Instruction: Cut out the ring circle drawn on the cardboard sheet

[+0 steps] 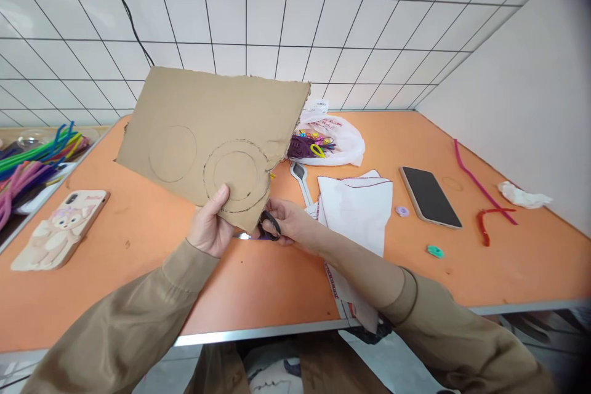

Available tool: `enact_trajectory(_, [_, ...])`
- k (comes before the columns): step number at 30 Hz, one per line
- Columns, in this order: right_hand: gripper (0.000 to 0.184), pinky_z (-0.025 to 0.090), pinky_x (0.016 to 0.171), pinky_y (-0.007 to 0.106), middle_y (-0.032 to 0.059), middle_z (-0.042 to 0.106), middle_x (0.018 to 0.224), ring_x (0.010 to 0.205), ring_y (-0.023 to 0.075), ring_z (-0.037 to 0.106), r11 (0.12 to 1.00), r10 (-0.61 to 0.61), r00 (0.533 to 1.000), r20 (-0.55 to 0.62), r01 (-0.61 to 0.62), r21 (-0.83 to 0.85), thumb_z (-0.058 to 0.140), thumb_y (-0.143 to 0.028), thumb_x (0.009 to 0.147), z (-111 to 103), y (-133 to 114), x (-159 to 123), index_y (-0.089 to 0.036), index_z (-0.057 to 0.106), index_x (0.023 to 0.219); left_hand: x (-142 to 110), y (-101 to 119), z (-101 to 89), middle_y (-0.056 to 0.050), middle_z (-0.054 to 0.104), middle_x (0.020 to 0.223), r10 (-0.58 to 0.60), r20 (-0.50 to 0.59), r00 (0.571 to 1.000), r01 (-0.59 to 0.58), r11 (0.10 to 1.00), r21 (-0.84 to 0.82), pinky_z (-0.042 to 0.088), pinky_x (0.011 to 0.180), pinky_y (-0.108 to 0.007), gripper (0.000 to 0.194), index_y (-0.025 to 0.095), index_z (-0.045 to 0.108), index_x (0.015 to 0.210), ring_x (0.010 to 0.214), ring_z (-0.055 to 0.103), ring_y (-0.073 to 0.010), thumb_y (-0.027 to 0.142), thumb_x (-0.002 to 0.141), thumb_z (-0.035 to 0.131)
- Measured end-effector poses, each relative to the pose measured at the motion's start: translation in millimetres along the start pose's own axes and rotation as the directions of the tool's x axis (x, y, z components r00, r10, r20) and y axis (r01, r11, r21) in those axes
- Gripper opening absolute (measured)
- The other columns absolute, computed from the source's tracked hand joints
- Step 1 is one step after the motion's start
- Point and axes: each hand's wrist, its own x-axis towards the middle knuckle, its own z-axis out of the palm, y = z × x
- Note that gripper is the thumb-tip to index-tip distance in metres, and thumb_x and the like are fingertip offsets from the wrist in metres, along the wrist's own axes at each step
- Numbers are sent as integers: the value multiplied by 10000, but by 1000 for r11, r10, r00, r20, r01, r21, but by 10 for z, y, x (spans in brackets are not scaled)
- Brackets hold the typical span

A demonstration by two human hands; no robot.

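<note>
A large piece of brown cardboard (221, 104) with rough torn edges is held up above the table. Drawn on it are a single circle at the left and a double ring at the lower right. My left hand (213, 225) grips its lower edge, thumb on the front near the ring. At the lower right corner, my right hand (290, 221) has its fingers through the black handle of a pair of scissors (271, 226). The blades are mostly hidden behind the cardboard. A short cut or tear shows at the right edge, beside the ring.
On the orange table (258, 295) lie a folded white cloth (357, 209), a dark-screened phone (430, 197) and a phone in a cartoon case (60, 231). A white plastic bag (346, 138) of craft bits stands behind. Pipe cleaners (484, 181) lie at right, colourful bundles (32, 178) at left.
</note>
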Motion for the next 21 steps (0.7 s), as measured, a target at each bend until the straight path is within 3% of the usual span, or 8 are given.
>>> enact_trajectory(2, [593, 166, 373, 172, -10, 650, 737, 405, 4, 322, 1000, 26, 1000, 14, -26, 13, 811, -563, 562, 6, 7, -8, -185, 450, 842, 3, 4, -4, -99, 749, 1096, -8, 15, 1000, 8, 1000, -2, 612, 803, -326, 398, 143, 614, 1226, 1054, 694, -260, 146, 829, 644])
enact_trajectory(5, [573, 222, 369, 179, -26, 629, 710, 405, 21, 390, 1000, 5, 1000, -20, -5, 17, 819, -531, 562, 23, 19, -7, -192, 445, 833, 7, 5, -5, -89, 754, 1089, 14, 66, 998, -12, 1000, -21, 616, 799, -324, 453, 140, 599, 1259, 1000, 714, -248, 138, 812, 671])
enact_trajectory(9, [499, 251, 384, 189, -57, 572, 655, 415, 25, 388, 999, -40, 996, -74, 38, -24, 811, -469, 583, 60, 14, -6, -187, 474, 820, 14, 6, 3, -50, 755, 1098, 81, 117, 990, -77, 996, -34, 609, 835, -324, 531, 213, 587, 1299, 1058, 695, -255, 141, 787, 707])
enact_trajectory(16, [439, 295, 417, 196, -68, 508, 628, 474, 50, 434, 998, -24, 994, -111, 17, -60, 778, -452, 639, 68, -1, -39, -185, 503, 854, 52, -13, -18, -52, 747, 1123, 73, 114, 991, -76, 997, 17, 605, 876, -384, 502, 223, 619, 1246, 1175, 627, -306, 194, 761, 742])
enact_trajectory(18, [532, 306, 407, 189, -64, 540, 673, 502, 70, 502, 999, -32, 997, -74, 32, -6, 803, -457, 620, 47, 6, -45, -203, 471, 949, 53, -24, -31, -72, 738, 1143, 49, 117, 992, -53, 998, 34, 609, 866, -399, 482, 204, 629, 1212, 1196, 610, -324, 223, 748, 756])
enact_trajectory(21, [614, 317, 389, 192, -45, 585, 758, 492, 75, 531, 996, -55, 994, 96, 48, 69, 786, -511, 646, 15, 2, -60, -222, 437, 1060, 43, -35, -45, -111, 745, 1109, -17, 129, 992, 6, 996, 87, 633, 784, -430, 466, 172, 643, 1150, 1187, 608, -364, 277, 719, 783])
